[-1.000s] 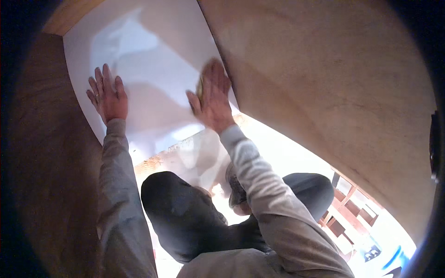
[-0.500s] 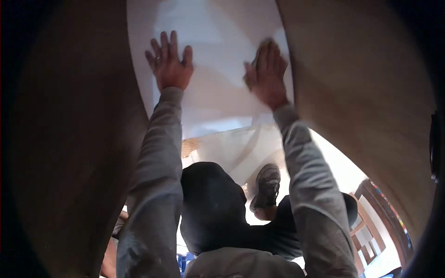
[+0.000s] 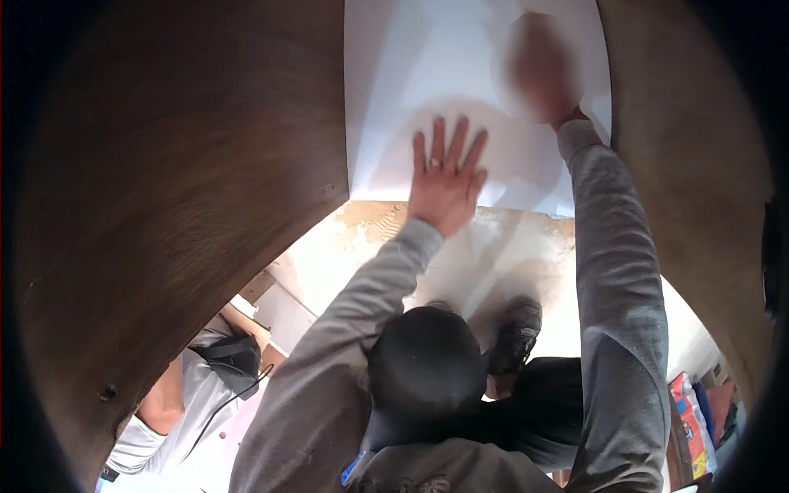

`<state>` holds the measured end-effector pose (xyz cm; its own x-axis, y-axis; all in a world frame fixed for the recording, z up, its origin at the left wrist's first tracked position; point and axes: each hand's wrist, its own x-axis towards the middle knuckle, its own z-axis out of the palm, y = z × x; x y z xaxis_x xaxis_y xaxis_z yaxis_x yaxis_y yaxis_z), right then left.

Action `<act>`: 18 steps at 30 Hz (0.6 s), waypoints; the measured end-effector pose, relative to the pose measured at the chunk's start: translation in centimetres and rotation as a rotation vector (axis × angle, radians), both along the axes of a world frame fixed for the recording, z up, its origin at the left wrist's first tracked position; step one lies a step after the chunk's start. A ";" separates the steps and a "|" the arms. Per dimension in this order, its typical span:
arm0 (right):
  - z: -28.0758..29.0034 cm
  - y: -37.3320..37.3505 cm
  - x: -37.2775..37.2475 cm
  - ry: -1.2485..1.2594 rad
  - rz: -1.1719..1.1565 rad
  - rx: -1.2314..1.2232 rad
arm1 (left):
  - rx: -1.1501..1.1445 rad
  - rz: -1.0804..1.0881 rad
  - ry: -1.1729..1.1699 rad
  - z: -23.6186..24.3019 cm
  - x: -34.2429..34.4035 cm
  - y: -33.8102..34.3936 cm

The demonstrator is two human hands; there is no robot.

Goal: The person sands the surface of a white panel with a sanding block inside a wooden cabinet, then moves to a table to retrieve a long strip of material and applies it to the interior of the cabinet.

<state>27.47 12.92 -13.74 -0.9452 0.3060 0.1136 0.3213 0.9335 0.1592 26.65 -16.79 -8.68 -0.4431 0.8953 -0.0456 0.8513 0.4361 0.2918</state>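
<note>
A smooth white sheet or panel [image 3: 460,49] stretches away from me, flanked by brown boards. My left hand [image 3: 447,193] is over its near edge, palm down, fingers spread, with a ring on one finger and nothing held. Farther off, toward the sheet's right side, my right hand [image 3: 542,70] is smeared by motion. Its fingers cannot be made out, nor whether anything is under them.
Dark brown boards rise left [image 3: 189,123] and right [image 3: 690,156]. Below lies a pale, dusty floor [image 3: 460,263] with my shoe [image 3: 515,333]. Another person's arm [image 3: 164,398] shows at lower left, near a black cloth-like item [image 3: 230,361]. Colourful packages [image 3: 694,419] sit at lower right.
The view has shifted, so the sheet lies farther right in it. My left hand has come nearer the sheet's near edge. My right hand has moved farther away along the sheet.
</note>
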 end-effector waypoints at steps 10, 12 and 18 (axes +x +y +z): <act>1.0 -15.3 -3.8 0.292 0.465 -0.525 | 0.149 -0.372 -0.223 1.7 5.6 -3.7; 1.9 -19.5 -2.0 0.315 0.481 -0.606 | -0.030 -0.451 -0.384 3.1 5.0 -3.7; 2.9 -25.8 5.2 0.205 0.761 -0.873 | -0.031 -0.350 -0.772 1.7 8.7 -11.7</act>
